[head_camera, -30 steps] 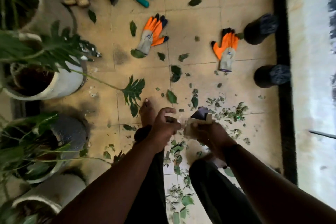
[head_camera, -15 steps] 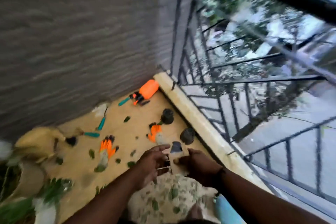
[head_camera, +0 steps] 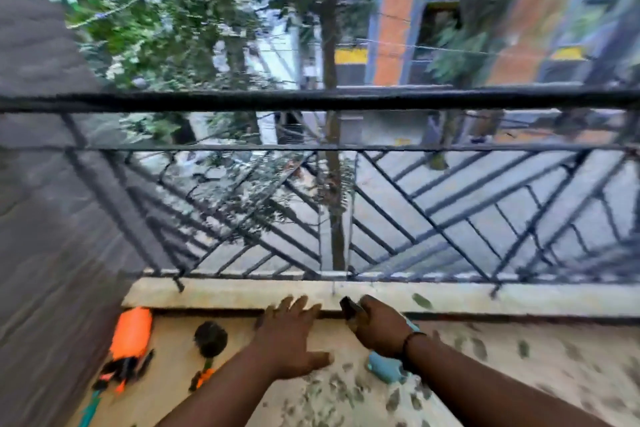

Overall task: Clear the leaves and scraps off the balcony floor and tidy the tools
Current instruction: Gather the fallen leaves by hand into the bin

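Observation:
My left hand [head_camera: 289,336] is spread flat with fingers apart over the tiled floor near the low ledge [head_camera: 242,293], holding nothing. My right hand [head_camera: 379,328] is closed around a small dark object [head_camera: 349,307] that sticks out above my fist; the blur hides what it is. Green leaf scraps [head_camera: 349,388] are scattered over the floor between and to the right of my arms. An orange sprayer [head_camera: 130,334] lies at the far left by the wall. A teal tool handle [head_camera: 90,409] shows at the bottom left.
A black metal railing [head_camera: 346,99] with diagonal bars runs across the view above the ledge, street and trees beyond. A grey wall [head_camera: 45,218] closes the left side. A small dark pot [head_camera: 210,338] stands beside the sprayer. A light blue object [head_camera: 384,369] lies under my right wrist.
The view has swung up from the floor to the railing. My hands, held together on the small object before, have parted; the left is now open and the right keeps the object.

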`<control>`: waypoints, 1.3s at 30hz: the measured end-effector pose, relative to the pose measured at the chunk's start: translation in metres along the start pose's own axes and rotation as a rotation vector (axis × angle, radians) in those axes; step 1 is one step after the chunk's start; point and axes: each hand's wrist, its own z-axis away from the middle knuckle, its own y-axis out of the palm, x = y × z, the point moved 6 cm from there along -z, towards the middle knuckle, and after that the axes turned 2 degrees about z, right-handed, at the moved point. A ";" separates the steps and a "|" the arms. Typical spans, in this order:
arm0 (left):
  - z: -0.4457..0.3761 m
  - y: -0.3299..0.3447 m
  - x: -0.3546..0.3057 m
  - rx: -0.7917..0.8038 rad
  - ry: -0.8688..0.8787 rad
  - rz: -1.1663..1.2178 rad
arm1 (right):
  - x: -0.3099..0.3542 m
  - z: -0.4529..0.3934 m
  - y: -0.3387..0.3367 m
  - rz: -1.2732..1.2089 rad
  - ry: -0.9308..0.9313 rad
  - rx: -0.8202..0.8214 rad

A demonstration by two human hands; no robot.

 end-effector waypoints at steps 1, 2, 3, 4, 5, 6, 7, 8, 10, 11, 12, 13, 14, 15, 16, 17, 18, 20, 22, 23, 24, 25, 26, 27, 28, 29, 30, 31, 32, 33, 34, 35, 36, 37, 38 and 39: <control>-0.002 0.001 -0.007 0.000 0.011 -0.036 | -0.004 0.003 -0.005 0.106 -0.034 -0.003; -0.005 0.002 -0.014 0.001 0.032 -0.071 | -0.013 0.006 -0.008 0.193 -0.051 -0.020; -0.012 0.003 -0.032 0.011 0.083 -0.130 | -0.032 0.015 -0.017 0.257 -0.039 -0.048; -0.021 0.003 -0.051 0.009 0.129 -0.189 | -0.051 0.023 -0.027 0.309 -0.027 -0.089; -0.030 0.005 -0.069 0.002 0.172 -0.244 | -0.067 0.032 -0.039 0.364 -0.014 -0.123; -0.038 0.006 -0.088 0.003 0.214 -0.281 | -0.082 0.042 -0.049 0.422 -0.003 -0.143; -0.044 0.006 -0.106 0.006 0.248 -0.305 | -0.096 0.049 -0.056 0.472 -0.002 -0.149; -0.052 0.007 -0.130 0.010 0.287 -0.325 | -0.114 0.058 -0.066 0.503 0.009 -0.163; -0.068 0.011 -0.168 0.021 0.335 -0.355 | -0.143 0.074 -0.083 0.547 0.047 -0.185; -0.076 0.014 -0.191 0.029 0.357 -0.375 | -0.163 0.082 -0.092 0.549 0.071 -0.201; -0.085 0.018 -0.214 0.038 0.377 -0.399 | -0.184 0.089 -0.100 0.547 0.098 -0.213; -0.094 0.024 -0.242 0.044 0.399 -0.421 | -0.211 0.096 -0.110 0.539 0.138 -0.213; -0.103 0.030 -0.269 0.052 0.414 -0.436 | -0.236 0.105 -0.121 0.525 0.167 -0.214; -0.110 0.034 -0.291 0.064 0.426 -0.443 | -0.257 0.113 -0.130 0.508 0.197 -0.203; -0.118 0.040 -0.321 0.086 0.447 -0.451 | -0.283 0.126 -0.143 0.498 0.228 -0.207; -0.125 0.047 -0.349 0.108 0.472 -0.460 | -0.307 0.141 -0.156 0.497 0.262 -0.208; -0.132 0.054 -0.380 0.128 0.497 -0.471 | -0.333 0.157 -0.170 0.490 0.299 -0.217; -0.143 0.062 -0.434 0.160 0.550 -0.487 | -0.379 0.188 -0.195 0.459 0.372 -0.240; -0.152 0.068 -0.494 0.172 0.620 -0.506 | -0.426 0.219 -0.219 0.407 0.478 -0.247; -0.155 0.071 -0.520 0.181 0.661 -0.523 | -0.447 0.233 -0.229 0.380 0.529 -0.260; -0.158 0.073 -0.545 0.195 0.702 -0.538 | -0.465 0.246 -0.238 0.354 0.583 -0.273; -0.159 0.074 -0.565 0.205 0.744 -0.544 | -0.479 0.256 -0.243 0.328 0.633 -0.279; -0.163 0.076 -0.587 0.223 0.784 -0.565 | -0.495 0.267 -0.249 0.292 0.684 -0.295; -0.167 0.079 -0.605 0.237 0.810 -0.590 | -0.509 0.275 -0.252 0.256 0.727 -0.316; -0.173 0.082 -0.623 0.239 0.840 -0.626 | -0.522 0.283 -0.256 0.220 0.767 -0.342; -0.179 0.085 -0.641 0.238 0.870 -0.654 | -0.532 0.291 -0.260 0.191 0.802 -0.368; -0.184 0.088 -0.656 0.241 0.899 -0.674 | -0.541 0.296 -0.263 0.173 0.832 -0.386; -0.191 0.092 -0.676 0.248 0.937 -0.695 | -0.553 0.301 -0.265 0.152 0.870 -0.403; -0.197 0.095 -0.695 0.255 0.966 -0.718 | -0.564 0.306 -0.268 0.138 0.910 -0.406; -0.206 0.100 -0.717 0.261 1.004 -0.745 | -0.574 0.311 -0.272 0.127 0.955 -0.407; -0.213 0.103 -0.738 0.270 1.042 -0.768 | -0.583 0.316 -0.277 0.117 0.999 -0.407; -0.218 0.106 -0.758 0.278 1.078 -0.785 | -0.591 0.321 -0.280 0.105 1.035 -0.411; -0.225 0.107 -0.784 0.277 1.126 -0.800 | -0.600 0.327 -0.284 0.091 1.085 -0.431; -0.230 0.107 -0.807 0.273 1.174 -0.817 | -0.607 0.334 -0.289 0.075 1.138 -0.445; -0.235 0.107 -0.831 0.269 1.227 -0.842 | -0.612 0.340 -0.294 0.050 1.191 -0.462; -0.238 0.106 -0.853 0.264 1.283 -0.865 | -0.615 0.347 -0.300 0.018 1.240 -0.479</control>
